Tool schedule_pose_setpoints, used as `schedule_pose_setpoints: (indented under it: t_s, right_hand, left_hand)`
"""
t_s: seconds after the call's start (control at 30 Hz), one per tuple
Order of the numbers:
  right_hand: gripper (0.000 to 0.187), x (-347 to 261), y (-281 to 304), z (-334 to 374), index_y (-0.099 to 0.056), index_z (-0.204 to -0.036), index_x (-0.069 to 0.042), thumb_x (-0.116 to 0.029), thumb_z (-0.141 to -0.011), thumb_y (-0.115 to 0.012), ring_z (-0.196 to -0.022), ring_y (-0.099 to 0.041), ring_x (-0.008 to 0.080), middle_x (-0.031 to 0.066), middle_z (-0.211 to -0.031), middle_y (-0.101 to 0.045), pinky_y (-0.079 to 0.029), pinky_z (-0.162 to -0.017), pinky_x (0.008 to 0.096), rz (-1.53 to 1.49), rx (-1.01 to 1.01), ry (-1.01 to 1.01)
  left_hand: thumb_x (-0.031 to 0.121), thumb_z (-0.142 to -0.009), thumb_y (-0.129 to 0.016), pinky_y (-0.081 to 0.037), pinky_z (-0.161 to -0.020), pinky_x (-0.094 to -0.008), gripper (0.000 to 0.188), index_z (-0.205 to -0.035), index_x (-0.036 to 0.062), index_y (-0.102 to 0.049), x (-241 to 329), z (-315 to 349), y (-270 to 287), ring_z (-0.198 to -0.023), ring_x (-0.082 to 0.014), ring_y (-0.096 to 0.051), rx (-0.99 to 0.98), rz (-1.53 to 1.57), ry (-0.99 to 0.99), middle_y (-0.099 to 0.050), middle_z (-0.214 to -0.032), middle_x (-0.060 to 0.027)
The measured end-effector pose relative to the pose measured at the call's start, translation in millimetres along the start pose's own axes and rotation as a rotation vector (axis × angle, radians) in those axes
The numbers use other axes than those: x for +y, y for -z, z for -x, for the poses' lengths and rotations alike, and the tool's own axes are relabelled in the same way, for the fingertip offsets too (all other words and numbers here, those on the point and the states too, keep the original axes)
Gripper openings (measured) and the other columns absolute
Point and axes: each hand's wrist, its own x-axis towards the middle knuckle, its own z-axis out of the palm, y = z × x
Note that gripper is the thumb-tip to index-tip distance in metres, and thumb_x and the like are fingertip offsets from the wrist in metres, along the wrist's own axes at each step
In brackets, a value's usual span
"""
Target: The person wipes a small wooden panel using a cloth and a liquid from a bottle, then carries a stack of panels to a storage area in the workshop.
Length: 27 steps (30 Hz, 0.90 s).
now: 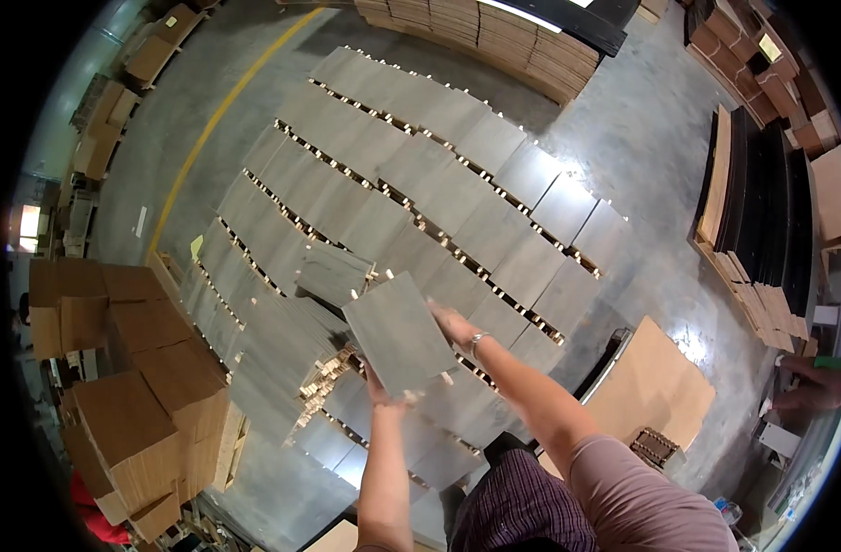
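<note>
A flat grey rectangular panel (pixel 402 333) with small pale pegs at its corners is held tilted in both my hands. My left hand (pixel 384 390) grips its lower left edge, partly hidden beneath it. Along the right edge presses my right hand (pixel 452 326), its fingertips hidden by the panel. Beneath spread long rows of similar grey panels (pixel 439 175), with pale pegs sticking out along the gaps. Just left of my hands, several panels (pixel 292 340) lean in a fanned stack, their pale pegs (pixel 324 382) bunched together. Another grey panel (pixel 336 273) lies tilted behind the held one.
Brown cardboard boxes (pixel 154 405) stand piled at left. A tan board (pixel 655 382) lies at lower right, with a small brown slatted piece (pixel 653 447) on it. Stacked cardboard (pixel 476 41) stands at the back; dark curved sheets (pixel 761 212) stand at right. A yellow line (pixel 213 120) crosses the floor.
</note>
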Motion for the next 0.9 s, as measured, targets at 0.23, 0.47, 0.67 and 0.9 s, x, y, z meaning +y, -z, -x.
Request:
schedule_pose_setpoints:
  t_s: [0.23, 0.47, 0.67, 0.9]
  right_hand:
    - [0.055, 22, 48, 54, -0.06, -0.123, -0.002, -0.049, -0.096, -0.051, -0.1, -0.063, 0.0208, 0.0095, -0.11, -0.067, -0.048, -0.09, 0.036, -0.211, 0.363, 0.017]
    - [0.029, 125, 101, 180, -0.06, -0.096, -0.005, -0.033, -0.093, -0.058, -0.076, -0.065, 0.0187, 0.0093, -0.088, -0.068, -0.051, -0.07, 0.0327, -0.204, 0.545, -0.149]
    - [0.036, 307, 128, 319, -0.068, -0.087, 0.003, -0.033, -0.084, -0.061, -0.07, -0.066, 0.0281, 0.015, -0.081, -0.07, -0.053, -0.068, 0.0406, 1.012, 0.453, -0.007]
    - [0.039, 357, -23, 494, -0.069, -0.092, 0.003, -0.035, -0.083, -0.064, -0.073, -0.067, 0.029, 0.0182, -0.085, -0.071, -0.054, -0.071, 0.0399, 0.737, 0.688, -0.363]
  left_hand:
    - [0.044, -0.097, -0.046, -0.045, -0.094, -0.0402, 0.046, -0.128, 0.0101, -0.052, -38, 44, 72, -0.123, -0.0229, -0.051, 0.135, -0.245, -0.035, -0.056, -0.13, -0.0031]
    - [0.037, -0.097, -0.053, -0.047, -0.087, -0.0308, 0.043, -0.121, 0.0028, -0.062, -82, 149, 218, -0.097, -0.0151, -0.061, -0.068, -1.344, -0.091, -0.069, -0.108, -0.0086]
    - [0.032, -0.093, -0.059, -0.051, -0.078, -0.0327, 0.031, -0.105, 0.0049, -0.068, -69, 280, 358, -0.088, -0.0173, -0.066, -0.029, -1.323, 0.277, -0.071, -0.097, -0.0091]
    - [0.033, -0.089, -0.062, -0.051, -0.075, -0.0359, 0.03, -0.101, 0.0062, -0.068, -22, 321, 427, -0.087, -0.022, -0.067, -0.098, -1.484, 0.258, -0.071, -0.095, -0.0094]
